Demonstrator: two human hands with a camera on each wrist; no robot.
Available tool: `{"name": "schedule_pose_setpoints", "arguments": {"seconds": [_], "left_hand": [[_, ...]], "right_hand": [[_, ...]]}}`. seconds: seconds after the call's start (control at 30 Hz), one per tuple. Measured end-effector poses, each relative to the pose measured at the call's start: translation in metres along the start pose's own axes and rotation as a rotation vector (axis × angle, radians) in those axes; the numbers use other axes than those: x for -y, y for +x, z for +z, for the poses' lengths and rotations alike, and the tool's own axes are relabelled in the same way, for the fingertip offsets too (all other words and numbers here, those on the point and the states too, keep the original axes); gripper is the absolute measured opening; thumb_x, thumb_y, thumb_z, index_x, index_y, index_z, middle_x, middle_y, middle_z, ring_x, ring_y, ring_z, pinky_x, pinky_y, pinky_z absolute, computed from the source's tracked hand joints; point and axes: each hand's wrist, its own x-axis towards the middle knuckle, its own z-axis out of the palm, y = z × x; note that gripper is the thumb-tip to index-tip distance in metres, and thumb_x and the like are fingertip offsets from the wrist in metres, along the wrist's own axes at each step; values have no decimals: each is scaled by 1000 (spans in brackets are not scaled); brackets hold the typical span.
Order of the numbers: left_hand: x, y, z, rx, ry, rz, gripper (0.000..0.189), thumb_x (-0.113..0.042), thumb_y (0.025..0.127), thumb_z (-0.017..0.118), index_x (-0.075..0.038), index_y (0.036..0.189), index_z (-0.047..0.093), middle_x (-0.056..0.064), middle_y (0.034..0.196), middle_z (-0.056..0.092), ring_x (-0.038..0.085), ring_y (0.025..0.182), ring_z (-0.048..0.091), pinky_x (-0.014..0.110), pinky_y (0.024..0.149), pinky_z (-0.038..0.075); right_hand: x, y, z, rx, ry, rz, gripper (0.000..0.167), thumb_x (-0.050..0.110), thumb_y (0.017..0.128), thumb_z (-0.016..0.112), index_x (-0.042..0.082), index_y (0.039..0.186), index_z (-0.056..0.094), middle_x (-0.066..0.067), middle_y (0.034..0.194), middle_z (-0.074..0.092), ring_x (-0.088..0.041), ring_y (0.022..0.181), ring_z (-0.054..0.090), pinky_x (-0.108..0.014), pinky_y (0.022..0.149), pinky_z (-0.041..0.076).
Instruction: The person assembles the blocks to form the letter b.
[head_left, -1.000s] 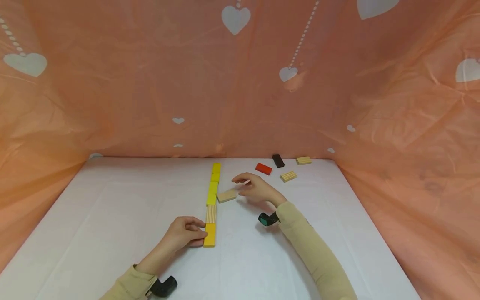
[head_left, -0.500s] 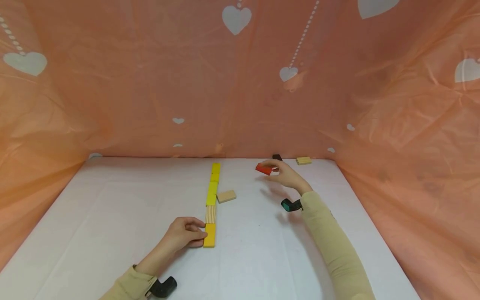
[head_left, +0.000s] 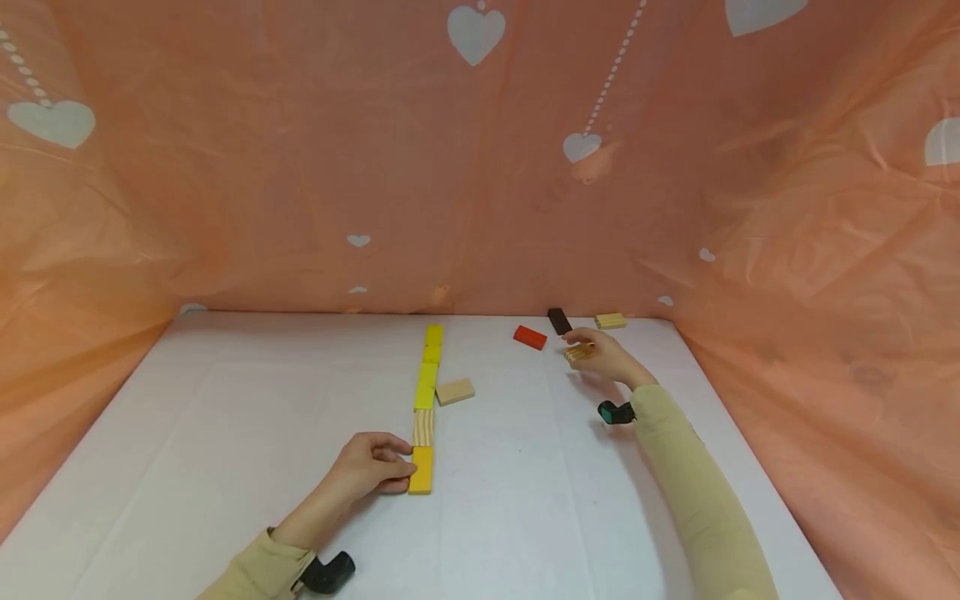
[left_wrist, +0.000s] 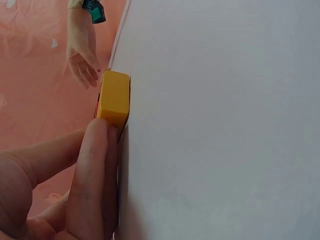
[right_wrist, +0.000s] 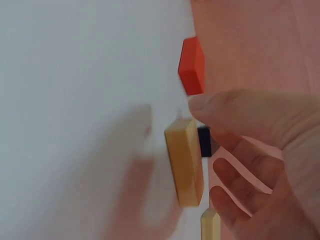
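Peach fabric point(head_left: 300, 167) printed with white hearts backs a white-covered worktop point(head_left: 510, 517). Fingers of the left hand point(head_left: 365, 467) touch the left edge of a golden-yellow block point(head_left: 422, 472), nearest in a straight row; whether they grip it, I cannot tell. Far right, the right hand's point(head_left: 609, 358) fingers are spread, released, beside a natural-wood block point(right_wrist: 184, 165), near red point(head_left: 530, 337) and black blocks point(head_left: 559, 322).

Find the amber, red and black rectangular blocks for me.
Amber rectangular block point(head_left: 423, 471), head view: middle of its top face.
Red rectangular block point(head_left: 530, 337), head view: middle of its top face.
Black rectangular block point(head_left: 559, 322), head view: middle of its top face.
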Motion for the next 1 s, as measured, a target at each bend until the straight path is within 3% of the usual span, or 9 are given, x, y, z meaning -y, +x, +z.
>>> {"name": "schedule_pose_setpoints", "arguments": {"seconds": [0.2, 0.63, 1.0], "left_hand": [[0, -1, 0, 2, 8, 2, 28, 8, 76, 75, 8, 102, 64, 13, 77, 61, 20, 64, 65, 35, 62, 60], [1, -1, 0, 8, 6, 9, 29, 8, 76, 75, 8, 102, 64, 12, 77, 61, 20, 64, 65, 35, 62, 61], [5, 1, 1, 5, 6, 29, 28, 8, 76, 75, 9, 102, 64, 13, 77, 61, 20, 64, 66, 35, 63, 60]], "right_hand": [[-7, -1, -4, 1, -59, 73, 49, -5, 82, 68, -1, 128, 54, -20, 129, 54, -35, 117, 47, -58, 108, 30], [-25, 7, -1, -14, -52, 94, 44, -6, 83, 67, 1, 125, 57, -19, 129, 54, -35, 120, 45, -57, 109, 30], [-26, 10, 8, -51, -74, 14, 37, -8, 83, 66, -1, 118, 61, -23, 126, 54, -38, 119, 45, -53, 105, 35]]}}
